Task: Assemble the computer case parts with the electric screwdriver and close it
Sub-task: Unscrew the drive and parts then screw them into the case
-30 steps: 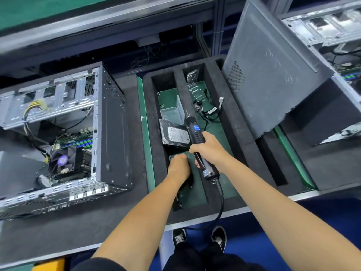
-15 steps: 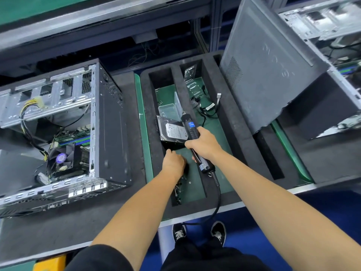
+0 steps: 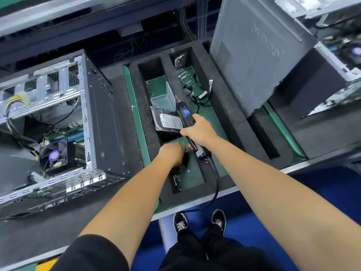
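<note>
My right hand [image 3: 200, 131] grips the black electric screwdriver [image 3: 187, 116], its tip pointing away over the foam tray [image 3: 230, 114]. My left hand [image 3: 172, 154] reaches down into the tray's left compartment with curled fingers, over a dark patch and small screws [image 3: 176, 178]; what it holds is hidden. A hard drive [image 3: 168, 121] lies in the same compartment just beyond, next to a clear plastic box [image 3: 166, 98]. The open computer case [image 3: 64, 124] lies on its side at the left. A grey side panel [image 3: 257, 55] leans upright at the right.
Cables and a metal bracket [image 3: 193, 90] lie in the tray's right compartment. The screwdriver's cord [image 3: 214, 182] hangs over the bench's front edge. Another open case [image 3: 343, 55] sits far right. A black block [image 3: 310, 85] stands behind the panel.
Both hands shifted slightly away from me along the tray. The left hand stays down in the compartment near the screws.
</note>
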